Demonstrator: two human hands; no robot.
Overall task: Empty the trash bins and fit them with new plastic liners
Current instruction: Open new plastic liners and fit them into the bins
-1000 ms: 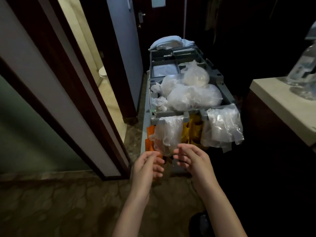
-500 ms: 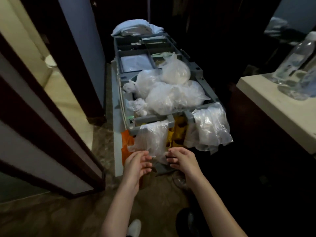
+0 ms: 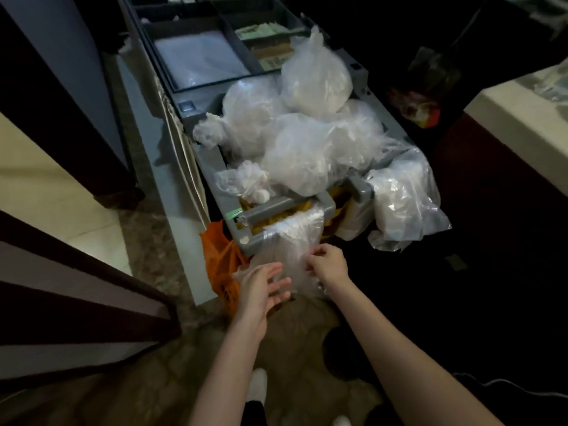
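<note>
A bundle of clear plastic liners (image 3: 290, 244) hangs over the near end bar of the grey housekeeping cart (image 3: 212, 161). My right hand (image 3: 329, 265) pinches the liner plastic at its right side with curled fingers. My left hand (image 3: 264, 287) lies against the lower left of the same bundle, fingers fairly straight. Several tied, filled clear trash bags (image 3: 307, 136) are piled on the cart top. A second clear bag bundle (image 3: 405, 204) hangs at the cart's right corner.
An orange bag (image 3: 221, 262) hangs at the cart's near left corner. A dark door frame (image 3: 80, 290) stands at the left, with a lit tiled floor (image 3: 46, 192) beyond. A pale counter (image 3: 522, 118) is at the right. Patterned carpet lies underfoot.
The view has dropped and closed in on the cart. Both hands have come down onto the hanging liner bundle; the right hand now pinches it and the left fingers have spread.
</note>
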